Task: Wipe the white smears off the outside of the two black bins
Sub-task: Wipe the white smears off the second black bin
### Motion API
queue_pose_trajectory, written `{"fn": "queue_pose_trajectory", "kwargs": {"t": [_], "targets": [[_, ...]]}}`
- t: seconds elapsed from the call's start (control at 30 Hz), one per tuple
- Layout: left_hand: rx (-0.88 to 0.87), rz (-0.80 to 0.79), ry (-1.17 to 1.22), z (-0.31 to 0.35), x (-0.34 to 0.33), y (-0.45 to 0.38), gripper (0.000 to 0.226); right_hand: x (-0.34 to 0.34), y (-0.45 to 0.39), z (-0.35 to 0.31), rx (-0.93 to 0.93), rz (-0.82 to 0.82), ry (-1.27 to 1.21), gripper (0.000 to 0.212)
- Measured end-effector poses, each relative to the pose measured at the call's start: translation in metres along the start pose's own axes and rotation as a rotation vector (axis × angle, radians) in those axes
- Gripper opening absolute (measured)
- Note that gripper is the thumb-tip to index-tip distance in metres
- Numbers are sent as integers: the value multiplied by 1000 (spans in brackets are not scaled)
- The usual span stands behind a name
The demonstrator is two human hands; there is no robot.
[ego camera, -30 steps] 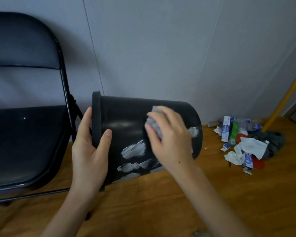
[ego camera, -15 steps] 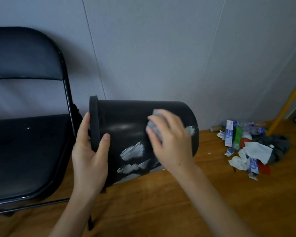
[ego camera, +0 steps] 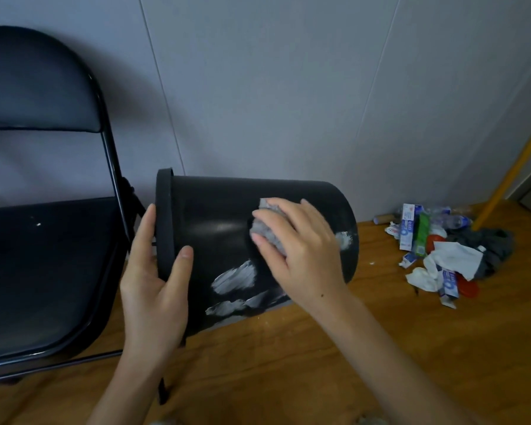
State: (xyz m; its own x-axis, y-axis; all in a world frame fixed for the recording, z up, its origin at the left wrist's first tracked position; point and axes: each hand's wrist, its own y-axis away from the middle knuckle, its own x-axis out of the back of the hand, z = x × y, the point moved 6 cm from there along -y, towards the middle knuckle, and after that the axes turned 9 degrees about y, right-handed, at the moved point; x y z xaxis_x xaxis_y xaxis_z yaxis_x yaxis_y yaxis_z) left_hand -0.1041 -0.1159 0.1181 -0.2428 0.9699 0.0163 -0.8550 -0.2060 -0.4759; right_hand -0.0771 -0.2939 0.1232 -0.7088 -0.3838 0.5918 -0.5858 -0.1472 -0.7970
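Head view puts a black bin [ego camera: 227, 228] on its side in the middle of my frame, rim pointing left and round base pointing right, held up above the wooden floor [ego camera: 319, 363]. I see my left hand [ego camera: 157, 283] gripping the rim, thumb curled over the near side of the wall and fingers behind the lip. My right hand [ego camera: 301, 250] holds a crumpled grey wipe [ego camera: 265, 223] and presses it flat against the upper side of the bin, fingers bent round the wad.

On the bin's surface I see a dull glossy black with a soft highlight just left of the wipe. Two broad white smears [ego camera: 235, 277] sit on the lower near side, one above the other, brushed in slanting strokes, with a thinner pale streak running along the bottom edge. A smaller white patch [ego camera: 345, 239] shows on the rim of the base at the right, just beyond my right hand.

A black folding chair [ego camera: 43, 240] stands at the left, close beside the bin's rim. Far right on the floor lies a heap of litter [ego camera: 436, 256]: boxes, white tissue, plastic bottles, something red, and a dark cloth. A yellow pole [ego camera: 512, 167] leans against the grey wall [ego camera: 288, 87] above that heap.
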Motion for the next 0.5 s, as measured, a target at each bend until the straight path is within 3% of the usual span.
{"fn": "queue_pose_trajectory", "kwargs": {"t": [0.13, 0.2, 0.4, 0.5], "targets": [[43, 7, 41, -1, 0, 3, 60, 1, 6, 44, -199, -76, 3, 34], [62, 4, 63, -3, 1, 3, 61, 1, 9, 46, -212, -76, 9, 34], [55, 5, 28, 0, 2, -4, 58, -4, 3, -12, 70, -38, -56, 29], [46, 5, 28, 0, 3, -7, 57, -1, 1, -6, 97, -46, -56, 28]]}}
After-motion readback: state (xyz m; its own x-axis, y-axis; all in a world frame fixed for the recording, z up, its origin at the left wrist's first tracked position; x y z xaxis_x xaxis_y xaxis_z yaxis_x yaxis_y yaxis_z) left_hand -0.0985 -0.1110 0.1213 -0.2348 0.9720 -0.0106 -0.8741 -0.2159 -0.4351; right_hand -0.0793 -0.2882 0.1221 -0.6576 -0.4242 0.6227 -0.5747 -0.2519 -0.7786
